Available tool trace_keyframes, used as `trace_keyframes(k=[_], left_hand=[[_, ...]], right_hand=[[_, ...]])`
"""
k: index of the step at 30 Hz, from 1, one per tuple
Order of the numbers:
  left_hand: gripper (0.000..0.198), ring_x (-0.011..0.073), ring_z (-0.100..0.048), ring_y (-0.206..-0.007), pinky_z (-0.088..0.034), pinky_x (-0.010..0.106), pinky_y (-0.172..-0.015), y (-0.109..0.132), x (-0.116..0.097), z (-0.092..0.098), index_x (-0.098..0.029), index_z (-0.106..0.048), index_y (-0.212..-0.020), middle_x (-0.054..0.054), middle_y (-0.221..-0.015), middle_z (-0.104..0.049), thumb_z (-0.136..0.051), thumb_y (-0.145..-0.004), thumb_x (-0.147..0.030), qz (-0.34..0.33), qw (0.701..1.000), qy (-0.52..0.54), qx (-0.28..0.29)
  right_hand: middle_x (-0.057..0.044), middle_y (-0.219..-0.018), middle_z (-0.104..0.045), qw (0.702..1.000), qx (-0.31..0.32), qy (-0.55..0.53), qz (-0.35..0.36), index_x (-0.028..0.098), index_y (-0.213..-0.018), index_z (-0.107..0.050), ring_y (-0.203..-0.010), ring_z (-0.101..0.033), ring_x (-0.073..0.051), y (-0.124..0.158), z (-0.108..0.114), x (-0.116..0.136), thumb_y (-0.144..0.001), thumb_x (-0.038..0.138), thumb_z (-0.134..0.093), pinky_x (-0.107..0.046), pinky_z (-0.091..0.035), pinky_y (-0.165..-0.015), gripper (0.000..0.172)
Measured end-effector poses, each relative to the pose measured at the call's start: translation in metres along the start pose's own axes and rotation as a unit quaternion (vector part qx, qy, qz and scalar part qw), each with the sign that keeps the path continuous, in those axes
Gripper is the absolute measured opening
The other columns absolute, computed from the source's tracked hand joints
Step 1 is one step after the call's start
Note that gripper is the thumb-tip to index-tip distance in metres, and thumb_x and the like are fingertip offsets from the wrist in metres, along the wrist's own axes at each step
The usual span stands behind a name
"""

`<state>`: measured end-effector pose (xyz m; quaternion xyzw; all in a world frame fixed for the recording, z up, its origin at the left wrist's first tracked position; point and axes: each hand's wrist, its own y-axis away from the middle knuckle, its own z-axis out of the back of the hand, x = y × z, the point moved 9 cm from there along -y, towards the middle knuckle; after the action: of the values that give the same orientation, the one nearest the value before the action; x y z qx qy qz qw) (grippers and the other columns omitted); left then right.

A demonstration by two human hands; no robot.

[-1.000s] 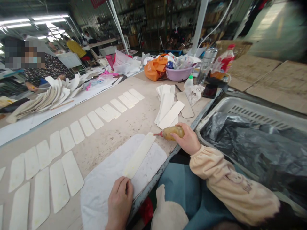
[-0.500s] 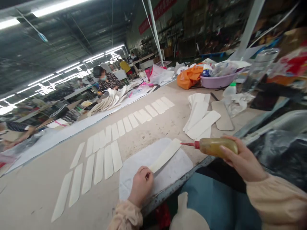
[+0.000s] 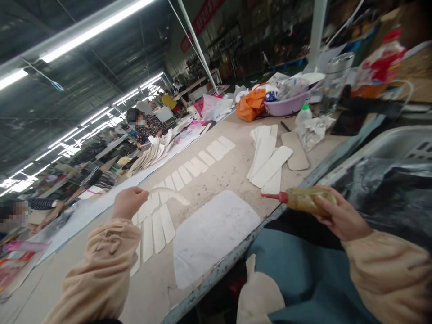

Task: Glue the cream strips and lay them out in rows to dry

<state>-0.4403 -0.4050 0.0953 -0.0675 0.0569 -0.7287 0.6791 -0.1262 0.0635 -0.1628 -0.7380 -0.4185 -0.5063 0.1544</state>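
Note:
My left hand (image 3: 130, 202) is closed on one end of a cream fabric strip (image 3: 172, 194), which bends in the air above the rows of similar strips (image 3: 164, 227) laid on the table (image 3: 216, 177). My forearm covers part of the nearer row. In my right hand (image 3: 342, 216) is a squeeze bottle (image 3: 308, 201) of yellowish liquid, its red nozzle pointing left over the table's near edge. A white sheet (image 3: 214, 236) lies flat between my hands, with nothing on it.
Farther right lie a loose pile of white strips (image 3: 270, 157), a rounded grey board (image 3: 294, 150) and a small green-capped bottle (image 3: 304, 114). Behind are a purple basin (image 3: 286, 106) and an orange bag (image 3: 250, 104). A co-worker (image 3: 148, 126) sits across the table.
My left hand has lifted the strip off the white sheet and carried it left, over the laid-out rows. The bottle has drawn away from the strip, still in my right hand.

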Motion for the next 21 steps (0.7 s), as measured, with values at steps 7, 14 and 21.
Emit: trace_keyframes(k=[7, 14, 21], left_hand=[[0.031, 0.0249, -0.061, -0.083, -0.043, 0.032, -0.068, 0.064, -0.014, -0.088, -0.014, -0.066, -0.080, 0.014, -0.089, -0.065, -0.039, -0.077, -0.031, -0.054, 0.985, -0.161, 0.026], [0.028, 0.0238, -0.063, -0.083, -0.044, 0.031, -0.068, 0.121, -0.028, -0.200, -0.010, -0.061, -0.089, 0.016, -0.086, -0.065, -0.039, -0.079, -0.022, -0.070, 0.977, -0.160, 0.120], [0.028, 0.0256, -0.063, -0.090, -0.044, 0.032, -0.072, 0.101, -0.027, -0.209, -0.009, -0.060, -0.093, 0.017, -0.093, -0.066, -0.039, -0.080, -0.023, -0.036, 0.982, -0.136, 0.126]], right_hand=[[-0.003, -0.073, -0.052, 1.000, -0.022, 0.001, -0.016, 0.029, -0.096, -0.057, -0.044, -0.044, -0.012, -0.002, 0.006, -0.005, -0.065, 0.043, -0.074, -0.019, -0.022, -0.028, 0.038], [-0.003, -0.072, -0.051, 0.999, -0.023, 0.031, -0.031, 0.029, -0.094, -0.056, -0.044, -0.042, -0.012, -0.002, 0.004, -0.010, -0.063, 0.047, -0.073, -0.019, -0.020, -0.029, 0.039], [-0.004, -0.077, -0.051, 0.998, -0.029, 0.049, -0.039, 0.031, -0.093, -0.056, -0.046, -0.043, -0.013, -0.004, 0.006, -0.014, -0.064, 0.046, -0.073, -0.020, -0.022, -0.030, 0.036]])
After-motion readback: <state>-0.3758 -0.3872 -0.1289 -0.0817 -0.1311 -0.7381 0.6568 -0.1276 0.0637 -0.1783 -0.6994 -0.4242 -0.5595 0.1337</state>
